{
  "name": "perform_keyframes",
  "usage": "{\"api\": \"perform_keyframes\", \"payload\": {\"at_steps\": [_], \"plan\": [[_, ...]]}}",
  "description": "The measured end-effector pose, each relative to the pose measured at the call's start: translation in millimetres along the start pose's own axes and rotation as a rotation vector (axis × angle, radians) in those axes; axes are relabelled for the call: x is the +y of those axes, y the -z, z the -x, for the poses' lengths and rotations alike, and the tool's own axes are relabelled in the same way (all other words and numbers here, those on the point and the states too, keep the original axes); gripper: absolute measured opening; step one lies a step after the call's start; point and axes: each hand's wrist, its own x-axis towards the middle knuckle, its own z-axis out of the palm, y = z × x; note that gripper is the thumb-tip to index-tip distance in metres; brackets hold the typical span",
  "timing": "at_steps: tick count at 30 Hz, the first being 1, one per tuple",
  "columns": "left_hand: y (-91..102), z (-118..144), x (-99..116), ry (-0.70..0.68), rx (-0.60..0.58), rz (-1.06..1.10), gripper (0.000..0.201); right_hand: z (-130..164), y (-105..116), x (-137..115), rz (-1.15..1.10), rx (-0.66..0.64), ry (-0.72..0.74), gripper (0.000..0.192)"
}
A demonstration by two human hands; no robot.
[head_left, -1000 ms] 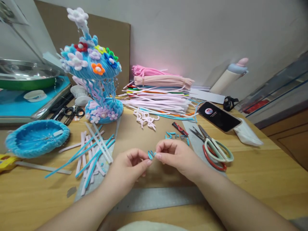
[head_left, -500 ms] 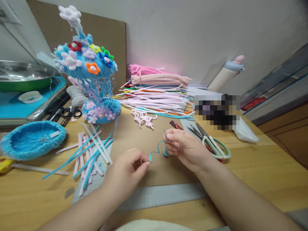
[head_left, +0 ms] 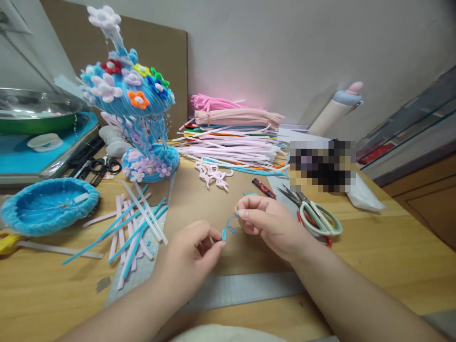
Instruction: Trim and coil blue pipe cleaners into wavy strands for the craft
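Note:
Between my hands, over a brown board [head_left: 199, 204], is a thin blue pipe cleaner [head_left: 231, 229] with bends along it. My left hand [head_left: 194, 256] pinches its fuzzy lower end between thumb and forefinger. My right hand [head_left: 270, 223] is closed on the other end, its thumb and forefinger pressed together. A small blue piece [head_left: 250, 194] shows just behind the right fingers; whether it joins the held one I cannot tell. Beyond the hands, curled pale pink pipe cleaners [head_left: 213, 175] lie on the board.
Scissors [head_left: 315, 213] and a red cutter [head_left: 263, 188] lie right of the board. Cut pipe cleaner strips [head_left: 123, 228] and a blue fuzzy bowl shape [head_left: 50, 206] are at left. A tall flowered blue craft [head_left: 128, 95] stands behind; bundled pipe cleaners [head_left: 235, 118] lie along the wall.
My right hand has moved slightly down and left, nearer the left hand. The blue pipe cleaner between them is now slacker and more looped. My left hand has barely moved.

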Motion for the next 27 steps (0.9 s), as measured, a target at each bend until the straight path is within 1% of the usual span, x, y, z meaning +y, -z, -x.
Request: {"api": "perform_keyframes", "payload": {"at_steps": [2,4,7,9,13,17,20,23,25,27], "plan": [[-1.8,-1.1,1.7,0.111,-0.052,0.215,0.011,1.2,-2.5,0.6,0.071,0.01,0.052,0.016],[-3.2,-2.7,2.5,0.171,-0.085,0.418,0.018,1.9,-4.2,0.5,0.13,0.028,0.114,0.016],[-3.0,-5.2,2.0,0.156,-0.024,0.591,0.032,2.4,-6.4,-0.3,0.185,0.028,0.175,0.014],[-1.4,-6.7,1.8,0.14,-0.009,0.653,0.034,2.8,-8.1,-0.6,0.2,0.023,0.187,0.014],[2.9,-8.2,4.1,0.161,-0.047,0.711,0.019,3.8,-11.2,0.4,0.2,0.011,0.197,0.013],[5.2,-7.4,6.5,0.144,0.006,0.736,0.011,3.9,-11.3,4.1,0.186,0.009,0.201,0.014],[6.2,-6.9,7.8,0.159,0.024,0.726,0.01,2.9,-10.0,7.8,0.173,-0.007,0.228,0.012],[6.7,-7.2,8.7,0.167,0.018,0.731,0.011,1.7,-8.8,10.8,0.227,-0.045,0.258,0.008],[6.5,-7.3,8.2,0.147,0.034,0.729,0.01,1.2,-8.7,11.8,0.291,-0.049,0.282,0.006],[6.0,-6.9,6.4,0.1,0.074,0.692,0.009,1.5,-9.4,11.8,0.352,-0.04,0.328,0.007]]}}
